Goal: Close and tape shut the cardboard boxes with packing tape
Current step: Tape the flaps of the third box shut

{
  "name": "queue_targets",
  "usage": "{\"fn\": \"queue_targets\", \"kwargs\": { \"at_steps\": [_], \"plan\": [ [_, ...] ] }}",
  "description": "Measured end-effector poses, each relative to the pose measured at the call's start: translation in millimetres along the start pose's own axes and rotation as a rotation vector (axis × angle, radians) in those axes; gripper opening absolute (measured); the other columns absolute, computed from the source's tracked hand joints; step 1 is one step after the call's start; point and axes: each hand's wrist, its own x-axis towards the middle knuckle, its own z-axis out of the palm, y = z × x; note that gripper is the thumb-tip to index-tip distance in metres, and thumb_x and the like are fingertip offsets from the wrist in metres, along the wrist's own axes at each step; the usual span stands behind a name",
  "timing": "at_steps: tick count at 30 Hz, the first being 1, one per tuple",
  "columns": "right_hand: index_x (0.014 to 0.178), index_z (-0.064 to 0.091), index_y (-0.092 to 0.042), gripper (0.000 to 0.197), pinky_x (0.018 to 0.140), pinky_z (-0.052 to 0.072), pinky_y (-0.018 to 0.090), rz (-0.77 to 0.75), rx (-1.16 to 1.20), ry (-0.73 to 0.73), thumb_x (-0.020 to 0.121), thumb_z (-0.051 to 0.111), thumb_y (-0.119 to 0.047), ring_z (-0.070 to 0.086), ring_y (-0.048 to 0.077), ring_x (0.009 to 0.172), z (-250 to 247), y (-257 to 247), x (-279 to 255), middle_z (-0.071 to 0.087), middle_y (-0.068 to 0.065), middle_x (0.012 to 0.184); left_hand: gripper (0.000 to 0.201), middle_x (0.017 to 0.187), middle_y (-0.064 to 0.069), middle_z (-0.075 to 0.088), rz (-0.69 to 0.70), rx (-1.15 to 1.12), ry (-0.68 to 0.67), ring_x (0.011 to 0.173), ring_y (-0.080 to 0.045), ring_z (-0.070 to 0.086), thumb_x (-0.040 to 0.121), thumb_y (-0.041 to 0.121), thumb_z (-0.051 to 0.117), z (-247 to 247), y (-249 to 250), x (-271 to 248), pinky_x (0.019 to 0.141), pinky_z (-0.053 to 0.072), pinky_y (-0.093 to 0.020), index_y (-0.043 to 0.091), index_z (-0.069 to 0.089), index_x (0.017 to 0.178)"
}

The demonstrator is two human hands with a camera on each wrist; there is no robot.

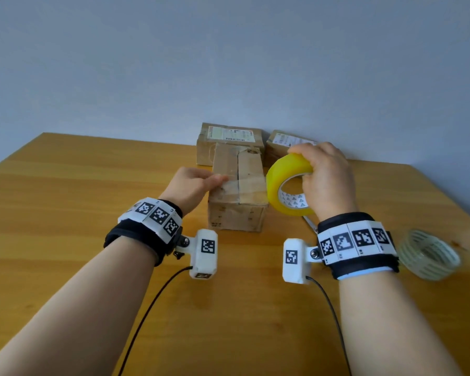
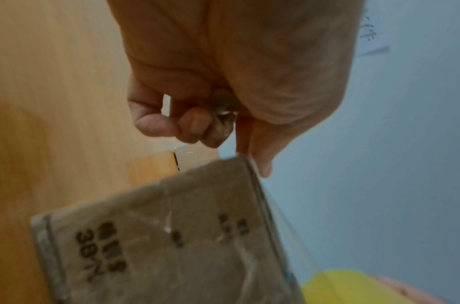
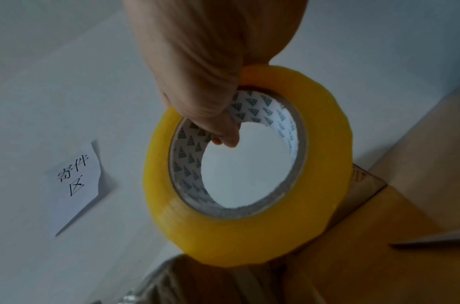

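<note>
1. My left hand (image 1: 192, 183) is at the near box's (image 1: 236, 194) 9 o'clock edge. Index finger and thumb reach onto the top and pin the free end of the clear tape strip (image 1: 244, 187). The left wrist view shows the other fingers curled in, holding nothing I can make out.
2. My right hand (image 1: 327, 177) grips the yellow packing tape roll (image 1: 288, 183): thumb through the core, fingers curled over the outer rim. The roll is off the table, just beside the box's 3 o'clock edge.
3. The strip runs from the left fingertip across the lid to the roll, crossing the centre seam near the front end. It isn't cut.
4. Status on this box: flaps are down, seam looks closed, one cross strip is partly laid. Left, by my read: pull it over the 3 o'clock edge, press it flat, cut it. A strip along the seam probably follows.
5. Two more cardboard boxes (image 1: 229, 142) sit at 12 o'clock by the wall, both with shipping labels on top. I can't tell whether they're taped.
6. A spare clear tape roll (image 1: 429, 253) lies on the wooden table (image 1: 65, 213) at 3 o'clock, outside my right wrist. A metal tool (image 1: 310, 223) is mostly hidden under that wrist; I can't identify it.
</note>
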Motion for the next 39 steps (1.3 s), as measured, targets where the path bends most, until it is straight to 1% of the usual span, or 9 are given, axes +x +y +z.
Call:
{"fn": "queue_targets", "kwargs": {
  "at_steps": [4, 12, 18, 21, 26, 28, 32, 36, 39],
  "plan": [
    [0.121, 0.073, -0.022, 0.056, 0.086, 0.051, 0.049, 0.009, -0.007, -0.033, 0.081, 0.059, 0.014, 0.061, 0.039, 0.103, 0.7, -0.8, -1.0, 0.065, 0.013, 0.109, 0.013, 0.097, 0.01, 0.075, 0.035, 0.092, 0.081, 0.099, -0.007, 0.067, 0.08, 0.035, 0.078, 8.6, -10.6, 5.6, 0.09, 0.056, -0.034, 0.032, 0.08, 0.093],
    [0.131, 0.065, -0.026, 0.052, 0.088, 0.05, 0.043, 0.082, -0.064, -0.201, 0.089, 0.058, 0.004, 0.058, 0.033, 0.114, -10.2, -6.6, 6.1, 0.064, 0.009, 0.122, 0.02, 0.084, 0.012, 0.073, 0.044, 0.216, 0.062, 0.087, -0.01, 0.068, 0.08, 0.049, 0.076, 10.9, 6.5, 1.6, 0.078, 0.057, -0.033, 0.03, 0.077, 0.086],
    [0.137, 0.058, -0.027, 0.055, 0.092, 0.051, 0.046, 0.157, -0.052, -0.212, 0.089, 0.062, -0.002, 0.054, 0.034, 0.12, -16.8, -16.6, 8.5, 0.059, 0.011, 0.128, 0.047, 0.088, 0.014, 0.052, 0.026, 0.608, 0.031, 0.079, -0.007, 0.055, 0.078, 0.061, 0.071, 16.7, 20.6, -2.1, 0.064, 0.046, -0.03, 0.029, 0.05, 0.106],
    [0.141, 0.051, -0.025, 0.057, 0.096, 0.05, 0.043, 0.303, 0.014, -0.266, 0.09, 0.067, -0.005, 0.056, 0.034, 0.119, -21.6, -14.8, 10.8, 0.055, 0.013, 0.133, 0.043, 0.093, 0.011, 0.054, -0.017, 0.443, -0.017, 0.079, -0.009, 0.058, 0.084, 0.058, 0.067, 15.1, 12.6, -5.1, 0.058, 0.045, -0.026, 0.03, 0.049, 0.112],
    [0.132, 0.057, -0.018, 0.04, 0.08, 0.044, 0.033, 0.396, 0.073, -0.292, 0.093, 0.066, -0.009, 0.061, 0.029, 0.111, -22.8, -10.9, 4.4, 0.064, 0.007, 0.123, 0.02, 0.091, 0.004, 0.057, -0.119, 0.091, -0.027, 0.063, -0.014, 0.049, 0.103, 0.043, 0.04, 21.5, 0.6, -10.4, 0.047, 0.037, -0.024, 0.032, 0.048, 0.118],
    [0.131, 0.056, -0.015, 0.037, 0.078, 0.04, 0.033, 0.449, 0.091, -0.308, 0.095, 0.066, -0.013, 0.06, 0.028, 0.106, -24.2, -11.8, 1.4, 0.063, 0.006, 0.119, 0.017, 0.094, 0.003, 0.058, -0.095, 0.104, -0.02, 0.068, -0.014, 0.05, 0.105, 0.037, 0.039, 22.0, 1.6, -9.1, 0.052, 0.043, -0.026, 0.032, 0.049, 0.118],
    [0.125, 0.057, -0.014, 0.029, 0.073, 0.041, 0.034, 0.461, 0.054, -0.324, 0.097, 0.062, -0.01, 0.058, 0.024, 0.095, -26.3, -12.7, -1.2, 0.063, 0.006, 0.11, 0.017, 0.11, -0.002, 0.063, -0.068, 0.115, -0.082, 0.093, -0.021, 0.061, 0.103, 0.034, 0.044, 14.3, 5.0, -3.3, 0.09, 0.055, -0.046, 0.036, 0.053, 0.117],
    [0.126, 0.057, -0.016, 0.033, 0.075, 0.044, 0.034, 0.468, 0.047, -0.354, 0.095, 0.065, -0.011, 0.061, 0.026, 0.101, -29.8, -16.2, 0.7, 0.064, 0.005, 0.113, 0.024, 0.094, -0.002, 0.067, -0.119, 0.154, -0.024, 0.074, -0.021, 0.065, 0.097, 0.042, 0.056, 1.7, 11.2, -2.2, 0.061, 0.055, -0.034, 0.033, 0.053, 0.119],
    [0.135, 0.054, -0.017, 0.046, 0.083, 0.049, 0.034, 0.512, 0.09, -0.386, 0.092, 0.071, -0.013, 0.062, 0.028, 0.112, -33.6, -17.9, -0.6, 0.062, 0.008, 0.124, 0.029, 0.08, -0.001, 0.056, -0.16, 0.226, 0.158, 0.063, -0.018, 0.055, 0.098, 0.048, 0.051, -9.7, 17.6, -7.0, 0.056, 0.052, -0.033, 0.026, 0.051, 0.117]
  ]
}}
